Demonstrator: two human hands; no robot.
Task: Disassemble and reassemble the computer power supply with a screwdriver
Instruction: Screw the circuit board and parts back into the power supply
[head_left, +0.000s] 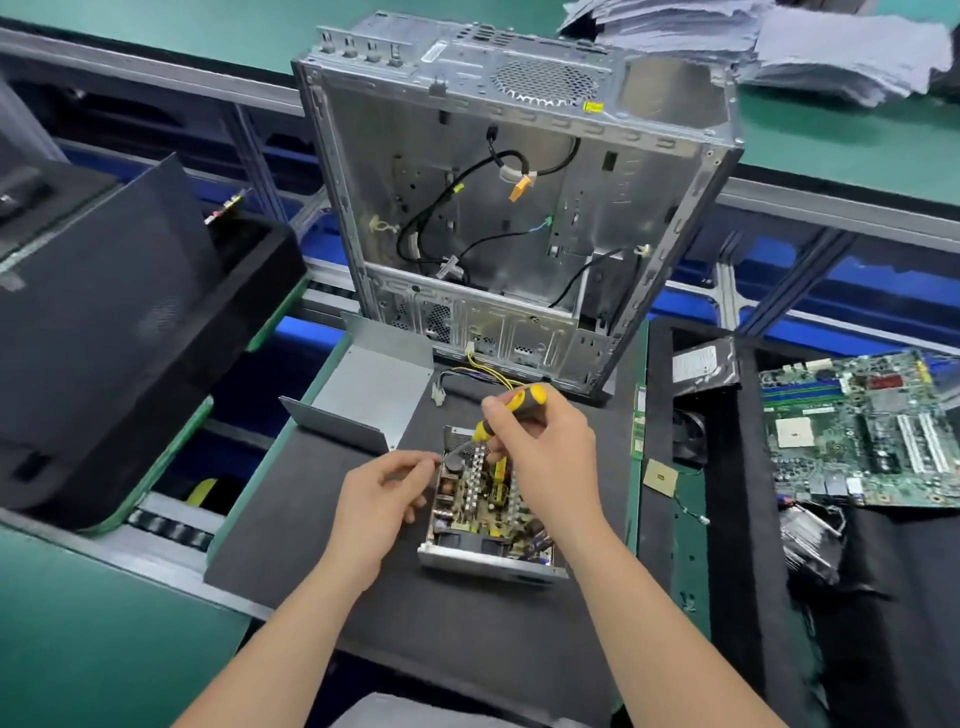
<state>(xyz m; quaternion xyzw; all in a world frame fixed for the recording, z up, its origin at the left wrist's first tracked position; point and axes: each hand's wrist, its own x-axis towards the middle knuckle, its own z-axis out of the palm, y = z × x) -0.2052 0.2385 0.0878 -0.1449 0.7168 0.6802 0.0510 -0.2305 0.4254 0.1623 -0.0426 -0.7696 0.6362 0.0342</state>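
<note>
The power supply (483, 519) lies open on the black mat (467, 634), its circuit board and parts exposed in a metal base. Its removed metal cover (363, 395) rests on the mat to the upper left. My right hand (550, 457) grips a yellow and black screwdriver (511, 408), whose tip points down into the far left part of the board. My left hand (382, 499) holds the left side wall of the power supply, its fingers curled against the edge. A bundle of yellow and black wires (478, 374) runs from the supply toward the case.
An empty computer case (519, 208) stands upright behind the mat with loose cables inside. On the right a black tray (727, 519) holds a motherboard (857, 431), a hard drive (701, 364) and a heatsink. Black foam trays (130, 322) sit at the left. Papers (779, 41) pile at the back.
</note>
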